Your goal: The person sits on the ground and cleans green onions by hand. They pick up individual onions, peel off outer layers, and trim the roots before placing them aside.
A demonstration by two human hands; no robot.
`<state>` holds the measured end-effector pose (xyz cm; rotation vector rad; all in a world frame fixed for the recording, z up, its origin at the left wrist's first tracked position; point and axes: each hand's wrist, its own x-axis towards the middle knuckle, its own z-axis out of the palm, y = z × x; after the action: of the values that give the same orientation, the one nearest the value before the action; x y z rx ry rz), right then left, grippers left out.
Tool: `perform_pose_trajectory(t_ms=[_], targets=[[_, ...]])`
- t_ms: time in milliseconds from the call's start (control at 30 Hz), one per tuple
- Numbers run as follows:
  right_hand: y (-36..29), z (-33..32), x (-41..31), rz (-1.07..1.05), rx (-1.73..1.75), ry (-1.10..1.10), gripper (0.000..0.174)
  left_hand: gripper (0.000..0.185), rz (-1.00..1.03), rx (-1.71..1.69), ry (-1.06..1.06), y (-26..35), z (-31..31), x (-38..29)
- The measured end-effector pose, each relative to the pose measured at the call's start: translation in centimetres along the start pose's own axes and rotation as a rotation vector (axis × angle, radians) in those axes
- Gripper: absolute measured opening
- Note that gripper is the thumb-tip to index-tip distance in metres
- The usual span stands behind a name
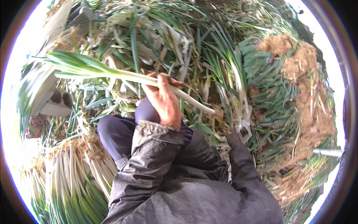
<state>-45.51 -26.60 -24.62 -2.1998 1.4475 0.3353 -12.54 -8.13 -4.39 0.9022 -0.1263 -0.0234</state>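
Across the middle of the view, my left hand point(167, 99) holds a long green onion point(134, 76) by its white stalk. Its green leaves point to the left and its white root end slants down to the right. In shadow beside my right thigh, my right hand point(232, 136) reaches down among onions and peeled skins; its fingers are too dark to tell if they grip anything. Just beyond it lie several unpeeled green onions point(236, 74) with dirty white stalks and loose skins. My bent knees point(116, 134) are below the held onion.
Stripped leaves and skins point(165, 36) cover the ground ahead. At the lower left, white-stalked onions point(67, 168) lie in a row, roots away from me. A long pile of green onions point(274, 95) with soil-covered roots point(304, 64) runs along the right. Pale machine-like equipment point(53, 103) stands at left.
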Motion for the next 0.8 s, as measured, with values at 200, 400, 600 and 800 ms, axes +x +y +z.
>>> perform_pose_trajectory(t_ms=[200,400,600,800], targets=[[-10.8,-3.7,-2.6,-0.254,1.001,-0.214,0.027,0.021,-0.045,0.007,0.043,1.0,1.9,-1.1],[-26.2,-6.8,-7.0,-0.326,1.342,-0.126,0.031,0.028,0.094,-0.094,-0.124,4.7,1.8,3.6],[-48.8,-13.3,-8.3,-1.083,1.319,-0.501,0.064,0.034,0.422,0.643,-0.091,22.1,-0.9,23.8],[-66.8,-16.1,-7.3,-1.213,1.089,-0.020,0.063,0.066,0.381,0.654,0.238,28.0,-11.2,27.4]])
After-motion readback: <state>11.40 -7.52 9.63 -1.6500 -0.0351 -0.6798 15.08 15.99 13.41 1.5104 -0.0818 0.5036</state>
